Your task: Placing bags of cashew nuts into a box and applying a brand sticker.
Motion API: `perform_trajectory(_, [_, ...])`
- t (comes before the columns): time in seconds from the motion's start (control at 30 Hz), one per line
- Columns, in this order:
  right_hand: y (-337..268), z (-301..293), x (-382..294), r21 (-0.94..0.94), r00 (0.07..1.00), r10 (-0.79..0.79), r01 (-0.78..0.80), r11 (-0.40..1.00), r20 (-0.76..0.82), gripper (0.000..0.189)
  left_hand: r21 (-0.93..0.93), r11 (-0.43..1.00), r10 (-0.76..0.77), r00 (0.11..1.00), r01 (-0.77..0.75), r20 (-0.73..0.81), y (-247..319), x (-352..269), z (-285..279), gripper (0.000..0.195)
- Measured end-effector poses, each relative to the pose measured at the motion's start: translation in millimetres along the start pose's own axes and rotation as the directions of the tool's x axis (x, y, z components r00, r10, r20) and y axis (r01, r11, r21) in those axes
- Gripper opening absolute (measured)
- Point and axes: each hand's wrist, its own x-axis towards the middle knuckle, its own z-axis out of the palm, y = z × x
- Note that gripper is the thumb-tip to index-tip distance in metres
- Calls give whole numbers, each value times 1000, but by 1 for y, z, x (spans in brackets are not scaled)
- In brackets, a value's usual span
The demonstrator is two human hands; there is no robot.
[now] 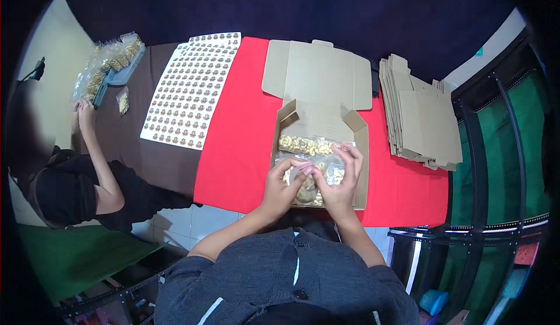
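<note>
Before me an open cardboard box (362,167) stands on a red cloth, its lid folded back away from me. Clear plastic bags of cashew nuts (306,144) lie inside it, one row along the far part. Over the nearer part, my left hand (282,187) and my right hand (342,180) meet at the fingertips. Both pinch the top of a clear plastic bag (309,189) with pale contents. My hands hide part of this bag and of the bags beneath it.
Sticker sheets (188,93) lie to the left. Folded cardboard boxes (426,123) are stacked at right, near a metal rack (470,150). At far left another person's hands (84,108) work beside a blue tray (127,73) of filled bags; a single bag (123,101) lies nearby.
</note>
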Motion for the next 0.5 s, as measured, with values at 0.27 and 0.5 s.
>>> perform_trajectory(0.27, [6,0,5,534,921,290,-389,751,261,20,165,979,120,993,-120,6,-5,4,-13,13])
perform_trajectory(0.5, [1,-5,12,522,858,276,-488,699,433,83,87,995,57,998,-54,-32,9,7,-16,15])
